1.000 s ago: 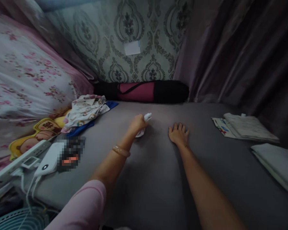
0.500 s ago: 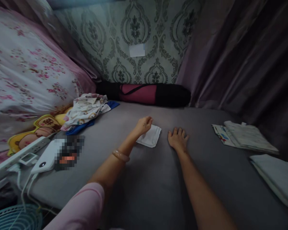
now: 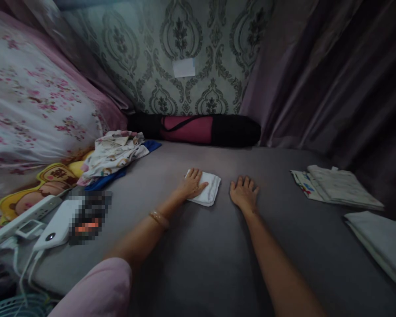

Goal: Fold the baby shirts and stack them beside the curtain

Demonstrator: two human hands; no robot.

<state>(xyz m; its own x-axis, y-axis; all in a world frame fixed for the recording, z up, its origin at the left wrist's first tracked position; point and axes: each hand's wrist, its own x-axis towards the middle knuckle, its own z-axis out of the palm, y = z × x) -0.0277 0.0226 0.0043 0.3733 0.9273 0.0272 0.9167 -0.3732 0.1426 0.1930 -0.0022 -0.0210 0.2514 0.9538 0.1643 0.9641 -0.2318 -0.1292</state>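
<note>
While right fingers [image 3: 240, 182] lie spread, left fingers [image 3: 196, 173] touch cloth [image 3: 213, 186].

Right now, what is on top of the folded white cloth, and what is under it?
The left hand lies on the folded white cloth, hiding much of its left side. The grey sheet shows around it; whatever lies directly underneath is covered, so unseen.

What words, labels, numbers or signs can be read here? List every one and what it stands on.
None reads clearly enough to quote.
Yellow cushion: character-like mark, too blurred to read.
White device: mark on its dark round spot, too small to read.
Folded print cloth: coloured marks, too blurred to tell if text.
White folded cloth under the left hand: no lettering visible.
</note>
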